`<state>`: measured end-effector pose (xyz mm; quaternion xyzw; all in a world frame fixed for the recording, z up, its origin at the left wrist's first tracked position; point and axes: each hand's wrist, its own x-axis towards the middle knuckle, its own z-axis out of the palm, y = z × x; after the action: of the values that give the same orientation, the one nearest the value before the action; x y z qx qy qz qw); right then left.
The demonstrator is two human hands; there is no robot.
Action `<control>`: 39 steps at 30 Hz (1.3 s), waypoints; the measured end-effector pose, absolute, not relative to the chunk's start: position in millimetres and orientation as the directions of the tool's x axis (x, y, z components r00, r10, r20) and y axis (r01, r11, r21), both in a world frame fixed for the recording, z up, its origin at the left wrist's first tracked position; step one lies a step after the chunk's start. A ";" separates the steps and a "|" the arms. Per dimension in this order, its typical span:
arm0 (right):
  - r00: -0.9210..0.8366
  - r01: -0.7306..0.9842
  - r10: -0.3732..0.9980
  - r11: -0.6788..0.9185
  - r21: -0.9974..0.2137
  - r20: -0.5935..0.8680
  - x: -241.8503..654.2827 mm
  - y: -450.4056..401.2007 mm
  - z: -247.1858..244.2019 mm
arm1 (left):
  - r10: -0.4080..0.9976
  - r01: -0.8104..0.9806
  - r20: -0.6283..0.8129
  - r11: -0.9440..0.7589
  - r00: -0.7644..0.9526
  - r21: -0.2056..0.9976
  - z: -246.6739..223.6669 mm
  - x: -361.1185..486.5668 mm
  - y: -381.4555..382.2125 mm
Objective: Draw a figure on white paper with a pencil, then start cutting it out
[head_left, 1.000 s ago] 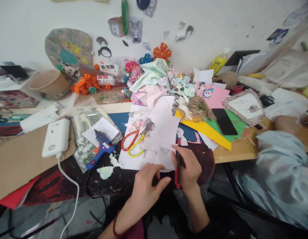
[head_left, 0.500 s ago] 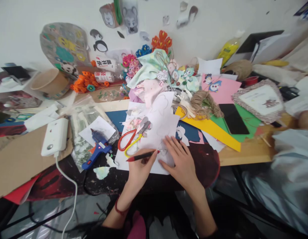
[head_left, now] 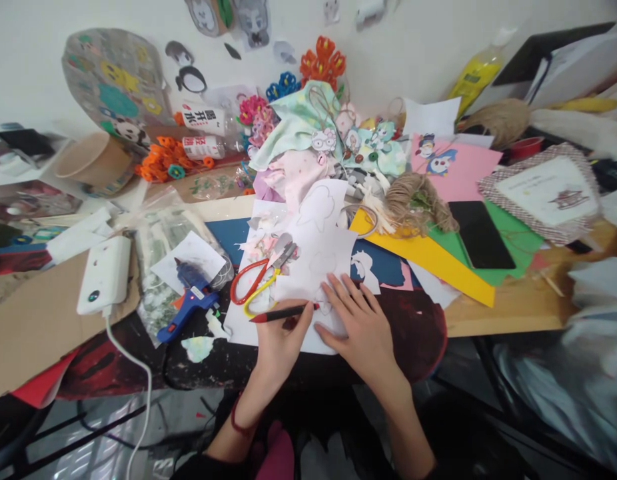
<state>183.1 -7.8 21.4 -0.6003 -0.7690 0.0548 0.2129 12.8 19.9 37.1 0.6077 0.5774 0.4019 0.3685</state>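
Note:
My left hand (head_left: 283, 337) is closed around a black pen with a red end (head_left: 278, 313), its tip on the white paper (head_left: 313, 260). Faint pencil outlines run up the sheet. Flat on the lower right of the paper lies my right hand (head_left: 358, 320), fingers spread, holding nothing. Scissors with red and yellow handles (head_left: 261, 283) rest on the paper to the left of the pen. Further left is a blue glue gun (head_left: 188, 307) on a white card (head_left: 208, 257) and a plastic bag.
A white power strip (head_left: 104, 275) with its cable is at the left. Cloth (head_left: 301, 123), twine (head_left: 418, 203) and a phone (head_left: 481, 235) lie behind and to the right. Yellow card (head_left: 433, 260) sits beside the paper. Part of a person (head_left: 583, 367) shows at the right edge.
The view has shifted slightly, so the table items appear displaced. My left hand still holds the pen and my right hand still lies on the paper.

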 end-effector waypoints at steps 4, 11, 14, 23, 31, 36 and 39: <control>-0.185 0.902 0.947 0.270 -0.337 0.263 183.4 -8.4 22.0 | 0.997 0.409 0.074 -0.067 -0.001 0.910 36.9 13.0 20.0; -0.187 0.906 0.949 0.267 -0.328 0.255 183.1 -7.2 21.9 | 0.996 0.406 0.085 -0.075 -0.006 0.911 39.1 12.1 19.6; -0.186 0.905 0.949 0.266 -0.330 0.255 183.2 -7.5 21.5 | 0.997 0.402 0.081 -0.076 0.006 0.913 38.8 11.3 19.7; -0.185 0.908 0.949 0.264 -0.325 0.255 183.3 -8.2 20.9 | 0.997 0.390 0.073 -0.073 0.015 0.918 36.5 12.7 19.8; -0.184 0.905 0.950 0.265 -0.333 0.253 183.5 -7.9 21.8 | 0.998 0.401 0.060 -0.069 0.035 0.913 37.9 10.9 20.6; -0.183 0.906 0.952 0.261 -0.334 0.246 182.6 -7.7 22.8 | 0.997 0.406 0.066 -0.077 0.042 0.911 37.0 12.8 20.5; -0.179 0.904 0.955 0.254 -0.344 0.237 182.4 -7.5 22.8 | 0.997 0.416 0.065 -0.074 0.036 0.906 38.8 10.1 21.3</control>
<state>182.4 -7.5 22.8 -0.6074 -0.7651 0.0623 0.2044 10.1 21.3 38.8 0.6180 0.5719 0.3938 0.3688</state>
